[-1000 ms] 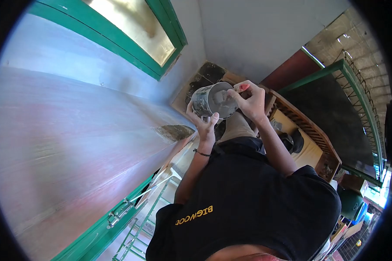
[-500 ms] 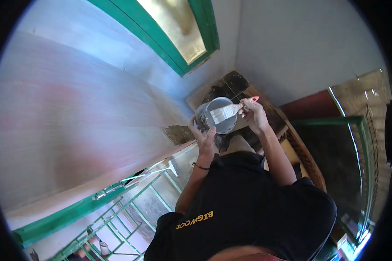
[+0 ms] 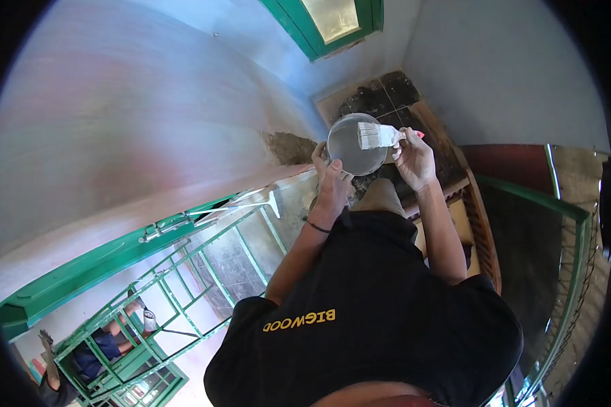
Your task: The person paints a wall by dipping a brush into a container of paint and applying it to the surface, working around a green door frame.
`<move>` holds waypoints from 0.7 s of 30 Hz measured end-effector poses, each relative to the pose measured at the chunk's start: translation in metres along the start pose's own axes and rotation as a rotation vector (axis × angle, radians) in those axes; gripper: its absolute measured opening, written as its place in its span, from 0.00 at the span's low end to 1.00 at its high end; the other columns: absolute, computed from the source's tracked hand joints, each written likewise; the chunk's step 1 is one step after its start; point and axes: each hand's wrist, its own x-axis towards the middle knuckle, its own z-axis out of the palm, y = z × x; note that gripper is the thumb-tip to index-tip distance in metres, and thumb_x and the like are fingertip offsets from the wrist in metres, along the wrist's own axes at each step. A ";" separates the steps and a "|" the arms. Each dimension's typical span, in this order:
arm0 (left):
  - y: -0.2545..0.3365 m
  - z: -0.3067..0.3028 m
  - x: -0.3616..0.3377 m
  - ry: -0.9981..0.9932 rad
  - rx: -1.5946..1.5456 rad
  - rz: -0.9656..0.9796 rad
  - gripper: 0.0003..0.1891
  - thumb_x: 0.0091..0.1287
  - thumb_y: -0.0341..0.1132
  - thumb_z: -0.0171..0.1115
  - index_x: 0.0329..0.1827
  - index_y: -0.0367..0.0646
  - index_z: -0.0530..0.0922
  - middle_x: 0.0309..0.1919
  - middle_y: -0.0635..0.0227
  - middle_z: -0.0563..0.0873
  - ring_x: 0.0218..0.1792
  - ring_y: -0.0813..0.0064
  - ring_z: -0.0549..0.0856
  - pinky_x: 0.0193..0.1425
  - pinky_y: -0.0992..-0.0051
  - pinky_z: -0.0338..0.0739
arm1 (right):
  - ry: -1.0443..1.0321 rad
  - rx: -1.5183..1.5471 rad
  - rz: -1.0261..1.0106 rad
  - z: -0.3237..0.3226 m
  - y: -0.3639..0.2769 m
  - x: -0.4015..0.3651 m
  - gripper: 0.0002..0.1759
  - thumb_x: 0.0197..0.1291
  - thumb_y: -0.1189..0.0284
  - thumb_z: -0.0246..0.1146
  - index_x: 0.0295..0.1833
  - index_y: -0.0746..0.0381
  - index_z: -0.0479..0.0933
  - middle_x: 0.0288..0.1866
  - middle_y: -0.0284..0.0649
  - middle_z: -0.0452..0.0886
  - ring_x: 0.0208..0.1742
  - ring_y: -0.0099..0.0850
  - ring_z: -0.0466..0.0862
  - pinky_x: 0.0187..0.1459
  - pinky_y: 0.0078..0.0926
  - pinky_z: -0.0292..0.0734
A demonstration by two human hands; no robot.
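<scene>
My left hand (image 3: 333,181) grips the near left side of a grey paint bucket (image 3: 345,157), thumb at the rim and fingers around the outside. Its round mouth faces up toward me. In my right hand (image 3: 415,159) is a paintbrush (image 3: 380,136), pinched at the handle, whose red end sticks out past my fingers. White paint coats the broad bristles, which point left and overlap the bucket's opening. Both hands have pale smears on them.
To the left runs a patchy wall (image 3: 149,115); a green window frame (image 3: 319,47) is ahead. Dark floor tiles (image 3: 394,91) lie beyond the bucket, beside a wooden railing (image 3: 482,230). At lower left stands green scaffolding (image 3: 204,271), with another person (image 3: 102,346) there and a long-handled white tool (image 3: 251,202) nearby.
My view has tilted and shifted, so more of the scaffolding and the other person shows. The brush has moved toward the bucket's right rim, its bristles now pointing straight left.
</scene>
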 end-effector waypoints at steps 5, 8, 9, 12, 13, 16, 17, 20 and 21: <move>0.018 -0.046 -0.003 -0.201 -0.084 -0.141 0.47 0.65 0.53 0.71 0.81 0.59 0.51 0.77 0.62 0.62 0.78 0.57 0.65 0.78 0.44 0.65 | -0.025 0.076 -0.129 0.004 0.045 -0.034 0.13 0.78 0.66 0.60 0.53 0.66 0.80 0.44 0.40 0.87 0.40 0.29 0.86 0.42 0.24 0.85; 0.039 -0.074 -0.015 -0.342 -0.066 -0.204 0.45 0.66 0.54 0.70 0.81 0.59 0.52 0.77 0.61 0.63 0.78 0.56 0.66 0.77 0.44 0.68 | -0.032 0.149 -0.223 0.008 0.082 -0.059 0.15 0.79 0.65 0.59 0.55 0.67 0.80 0.44 0.41 0.87 0.40 0.29 0.86 0.42 0.25 0.84; 0.045 -0.083 -0.021 -0.372 -0.045 -0.227 0.45 0.66 0.54 0.69 0.81 0.59 0.52 0.77 0.61 0.64 0.78 0.56 0.67 0.77 0.45 0.68 | -0.044 0.204 -0.265 0.008 0.097 -0.066 0.15 0.79 0.65 0.59 0.56 0.67 0.80 0.44 0.41 0.87 0.40 0.29 0.85 0.42 0.26 0.84; 0.064 -0.127 -0.046 -0.462 0.011 -0.292 0.44 0.68 0.57 0.66 0.82 0.54 0.55 0.77 0.60 0.67 0.77 0.57 0.69 0.78 0.46 0.68 | -0.048 0.346 -0.369 0.017 0.151 -0.087 0.15 0.79 0.65 0.60 0.56 0.67 0.79 0.43 0.40 0.86 0.39 0.28 0.84 0.42 0.27 0.82; 0.070 -0.144 -0.053 -0.491 0.034 -0.324 0.44 0.69 0.59 0.63 0.83 0.50 0.57 0.77 0.59 0.68 0.77 0.56 0.70 0.78 0.46 0.67 | -0.045 0.390 -0.382 0.020 0.169 -0.093 0.14 0.79 0.65 0.60 0.55 0.67 0.79 0.43 0.40 0.86 0.39 0.28 0.84 0.42 0.26 0.82; 0.092 -0.198 -0.068 -0.476 0.045 -0.490 0.44 0.69 0.61 0.60 0.83 0.47 0.59 0.79 0.57 0.69 0.78 0.55 0.70 0.78 0.45 0.67 | -0.092 0.490 -0.451 0.021 0.220 -0.108 0.14 0.78 0.65 0.62 0.54 0.66 0.79 0.41 0.38 0.85 0.39 0.27 0.83 0.43 0.26 0.82; 0.100 -0.217 -0.072 -0.450 0.043 -0.556 0.44 0.69 0.61 0.60 0.84 0.48 0.59 0.79 0.57 0.69 0.78 0.55 0.70 0.77 0.44 0.68 | -0.077 0.481 -0.462 0.022 0.235 -0.114 0.13 0.78 0.65 0.61 0.55 0.65 0.79 0.41 0.37 0.84 0.39 0.27 0.83 0.45 0.26 0.82; 0.122 -0.262 -0.088 -0.464 0.117 -0.550 0.44 0.70 0.63 0.55 0.85 0.51 0.57 0.82 0.57 0.64 0.81 0.50 0.65 0.80 0.39 0.63 | -0.078 0.537 -0.505 0.026 0.270 -0.124 0.12 0.78 0.66 0.61 0.55 0.64 0.79 0.42 0.37 0.85 0.40 0.28 0.84 0.45 0.26 0.83; 0.132 -0.269 -0.094 -0.476 0.164 -0.529 0.45 0.70 0.63 0.55 0.86 0.51 0.55 0.83 0.56 0.62 0.82 0.48 0.63 0.81 0.38 0.61 | -0.046 0.549 -0.511 0.026 0.280 -0.125 0.12 0.78 0.66 0.62 0.55 0.64 0.79 0.42 0.38 0.85 0.41 0.28 0.84 0.44 0.25 0.84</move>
